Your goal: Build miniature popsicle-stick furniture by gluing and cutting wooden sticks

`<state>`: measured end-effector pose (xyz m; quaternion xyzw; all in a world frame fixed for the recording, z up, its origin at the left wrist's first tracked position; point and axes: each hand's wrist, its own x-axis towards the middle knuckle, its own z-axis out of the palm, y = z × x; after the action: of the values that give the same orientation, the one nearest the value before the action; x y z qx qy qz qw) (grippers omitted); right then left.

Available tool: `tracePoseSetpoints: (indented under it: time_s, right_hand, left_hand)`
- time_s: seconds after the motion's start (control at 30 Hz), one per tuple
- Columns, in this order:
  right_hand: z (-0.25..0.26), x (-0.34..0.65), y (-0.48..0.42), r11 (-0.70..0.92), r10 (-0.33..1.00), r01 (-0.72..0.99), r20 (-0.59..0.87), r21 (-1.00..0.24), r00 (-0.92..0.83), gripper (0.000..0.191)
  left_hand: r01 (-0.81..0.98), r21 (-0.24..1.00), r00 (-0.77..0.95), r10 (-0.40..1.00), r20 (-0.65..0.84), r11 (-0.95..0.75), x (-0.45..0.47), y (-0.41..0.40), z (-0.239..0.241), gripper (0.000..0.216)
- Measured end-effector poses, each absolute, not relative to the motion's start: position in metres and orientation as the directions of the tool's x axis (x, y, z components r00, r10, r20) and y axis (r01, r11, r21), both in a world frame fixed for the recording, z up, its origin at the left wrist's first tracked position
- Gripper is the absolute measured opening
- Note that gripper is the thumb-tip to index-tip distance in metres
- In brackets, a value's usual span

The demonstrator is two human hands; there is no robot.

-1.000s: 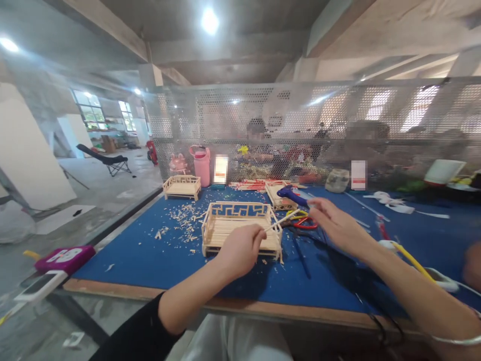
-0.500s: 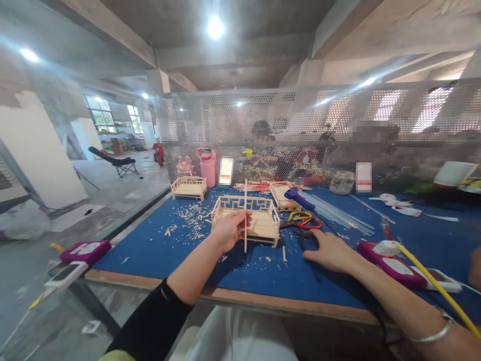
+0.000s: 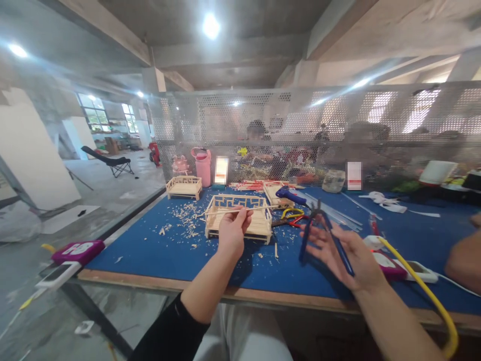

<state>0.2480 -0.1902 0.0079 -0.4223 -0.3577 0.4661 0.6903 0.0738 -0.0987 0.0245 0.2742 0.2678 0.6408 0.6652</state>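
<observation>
The left hand (image 3: 232, 231) was raised just above the blue surface (image 3: 150, 250), its grip closed in a pinch on a thin wooden stick (image 3: 259, 208). The stick lay roughly level, running left to right in front of the miniature wooden bed (image 3: 259, 226), which stood on the surface just beyond the hand. The right hand (image 3: 347, 253) hovered to the right, palm turned up and fingers only loosely curled. Its grip held a pair of blue-handled pliers (image 3: 306, 240) with the handles spread apart and the dark head pointing to the far side.

Wood chips (image 3: 184, 219) were scattered on the surface left of the bed. A second small bed (image 3: 184, 186) stood at the far left corner, with a pink bottle (image 3: 203, 166) just right of it against the mesh screen (image 3: 300, 125). Beyond the pliers lay a blue glue gun (image 3: 291, 195) and a tangle of yellow- and red-handled tools (image 3: 291, 214). A purple device (image 3: 78, 250) sat off the near left corner. A yellow cable (image 3: 421, 281) curved along the near right edge, close to another person's arm (image 3: 464, 260) — well apart from the right hand.
</observation>
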Motion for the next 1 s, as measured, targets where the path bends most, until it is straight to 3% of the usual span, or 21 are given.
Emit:
tracePoseSetpoints:
  time_s: [0.07, 0.13, 0.27, 0.63, 0.73, 0.87, 1.0]
  right_hand:
    - [0.002, 0.231, -0.198, 0.157, 0.976, -0.424, 0.073, -0.892, 0.207, 0.042]
    - [-0.004, 0.217, -0.201, 0.165, 0.98, -0.405, 0.103, -0.899, 0.172, 0.046]
    - [-0.008, 0.204, -0.198, 0.208, 0.975, -0.361, 0.166, -0.909, 0.145, 0.049]
    - [-0.007, 0.209, -0.191, 0.15, 0.981, -0.333, 0.098, -0.931, 0.166, 0.043]
    - [-0.006, 0.214, -0.192, 0.104, 0.988, -0.327, 0.06, -0.939, 0.143, 0.043]
    - [0.001, 0.215, -0.197, 0.091, 0.984, -0.194, 0.058, -0.977, 0.17, 0.051]
    - [0.013, 0.203, -0.21, 0.132, 0.966, 0.075, 0.145, -0.988, 0.215, 0.063]
  left_hand:
    - [-0.718, 0.696, 0.009, 1.0, 0.011, -0.001, 0.081, -0.102, 0.023, 0.009]
    - [-0.719, 0.694, -0.008, 0.999, 0.034, -0.03, 0.089, -0.105, 0.022, 0.01]
    - [-0.7, 0.711, -0.004, 0.996, 0.093, -0.069, 0.1, -0.11, 0.019, 0.02]
    - [-0.511, 0.845, 0.102, 0.965, 0.241, -0.157, 0.109, -0.128, 0.012, 0.016]
    - [-0.542, 0.832, 0.122, 0.968, 0.219, -0.12, 0.112, -0.13, 0.007, 0.019]
    - [-0.623, 0.782, 0.223, 0.96, 0.167, 0.008, 0.116, -0.136, 0.007, 0.031]
    - [-0.634, 0.773, 0.236, 0.944, 0.228, -0.028, 0.115, -0.147, 0.009, 0.034]
